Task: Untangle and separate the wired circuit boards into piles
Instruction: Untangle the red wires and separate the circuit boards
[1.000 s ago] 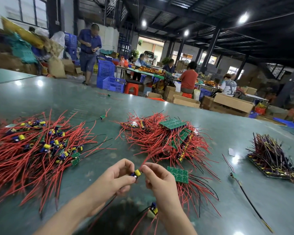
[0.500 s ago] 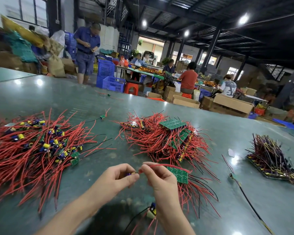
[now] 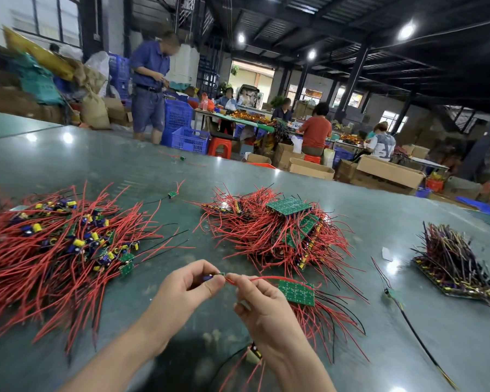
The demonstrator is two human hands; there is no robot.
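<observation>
My left hand point(image 3: 188, 288) pinches a small wired board with a blue capacitor point(image 3: 210, 277) between thumb and fingers. My right hand point(image 3: 259, 299) pinches its red wire point(image 3: 269, 278) close beside the left fingertips. A large pile of separated small boards with red wires and yellow-topped capacitors point(image 3: 57, 250) lies on the left. A tangled heap of green boards with red wires point(image 3: 277, 233) sits in the middle. A green board panel point(image 3: 297, 292) with red and black wires lies just right of my right hand.
A stack of boards with dark purple and yellow wires point(image 3: 453, 261) lies at the right on the green table point(image 3: 125, 171). A loose board on a black wire point(image 3: 391, 292) lies near it. Another small board point(image 3: 171, 194) lies farther back. People work at tables behind.
My hands rose slightly and stayed together. The capacitor that showed between my fingertips is now mostly covered by the left fingers, and the red wire arches out from my right fingertips.
</observation>
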